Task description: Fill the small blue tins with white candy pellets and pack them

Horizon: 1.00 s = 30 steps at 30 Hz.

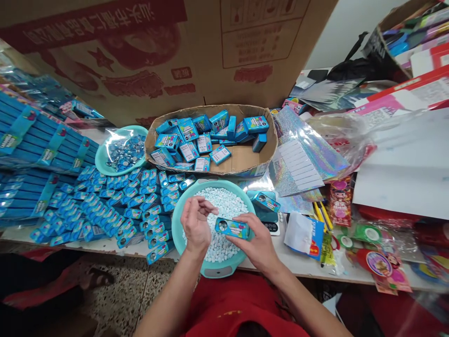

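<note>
My right hand [257, 241] grips a small blue candy tin [231, 228] at its right end, over a turquoise basin [179, 220]. A round opening shows near the tin's left end. White candy pieces [224, 250] fill the basin. My left hand [197, 224] is just left of the tin, above the candies, its fingers curled inward; what lies inside them is hidden. Another blue tin [268, 202] rests on a small scale [272, 227] right of the basin.
Behind the basin stands a cut-down cardboard tray [242, 159] with several blue tins. Rows of tins [122, 206] cover the table at left, near a turquoise bowl [99, 157] of round metal lids. A large carton [210, 51] rises behind; holographic sheets [308, 145] lie right.
</note>
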Each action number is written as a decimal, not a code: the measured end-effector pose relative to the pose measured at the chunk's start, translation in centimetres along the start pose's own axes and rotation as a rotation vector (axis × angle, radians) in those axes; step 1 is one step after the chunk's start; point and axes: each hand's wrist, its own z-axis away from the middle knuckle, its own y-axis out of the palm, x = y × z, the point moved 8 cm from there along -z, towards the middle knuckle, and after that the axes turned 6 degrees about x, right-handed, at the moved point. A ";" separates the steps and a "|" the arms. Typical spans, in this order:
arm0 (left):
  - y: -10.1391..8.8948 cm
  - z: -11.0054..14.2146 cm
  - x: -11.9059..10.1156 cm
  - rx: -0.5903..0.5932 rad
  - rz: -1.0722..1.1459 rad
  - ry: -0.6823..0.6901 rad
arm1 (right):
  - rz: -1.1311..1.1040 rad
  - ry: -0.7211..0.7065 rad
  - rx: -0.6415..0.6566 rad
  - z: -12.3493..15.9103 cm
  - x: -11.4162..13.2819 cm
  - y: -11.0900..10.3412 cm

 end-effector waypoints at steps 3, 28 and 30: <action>-1.5 -2.8 2.5 0.002 -0.295 0.046 | 0.012 0.014 -0.046 0.9 -0.6 -1.4; -2.6 0.4 4.7 0.090 0.005 -0.256 | 0.298 -0.086 0.037 0.2 -0.4 1.6; -1.4 0.8 3.2 0.088 0.121 -0.221 | 0.338 -0.087 0.088 0.0 0.1 2.7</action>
